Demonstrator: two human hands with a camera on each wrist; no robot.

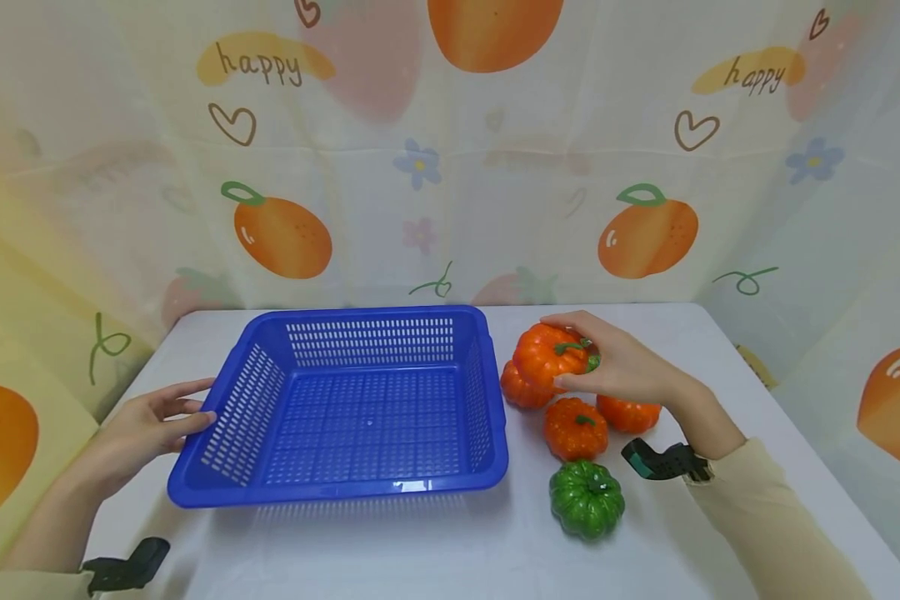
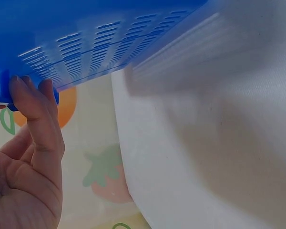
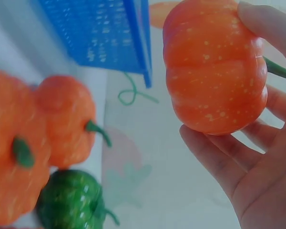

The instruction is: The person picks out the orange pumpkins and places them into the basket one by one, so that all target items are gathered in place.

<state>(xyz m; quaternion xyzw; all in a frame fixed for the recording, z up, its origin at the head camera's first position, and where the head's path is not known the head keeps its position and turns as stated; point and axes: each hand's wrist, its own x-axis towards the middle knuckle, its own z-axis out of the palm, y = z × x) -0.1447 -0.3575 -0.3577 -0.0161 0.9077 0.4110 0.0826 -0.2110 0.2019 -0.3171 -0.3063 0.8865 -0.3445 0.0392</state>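
At the left, my left hand [image 1: 146, 429] pinches the rim of a blue plastic basket [image 1: 337, 493]. The left wrist view shows its fingers [image 2: 35, 102] curled against the rim, beside the slotted wall. Over to the right, my right hand [image 1: 615, 358] grips an orange toy pumpkin [image 1: 543, 354] with a green stem, held above the other pumpkins. In the right wrist view, thumb and fingers sit on opposite sides of the speckled pumpkin [image 3: 214, 71]. Below the right hand are more orange pumpkins [image 1: 576, 431], and a green pumpkin [image 3: 71, 200] is partly hidden behind it in the head view.
Nearest me on the right lies another green pumpkin [image 1: 587, 500]. One orange pumpkin [image 1: 632, 415] is partly covered by the right hand; another [image 1: 523, 390] sits beside the basket's right wall. A white-covered table [image 1: 345, 558] meets a fruit-printed cloth [image 1: 450, 183] at the back.
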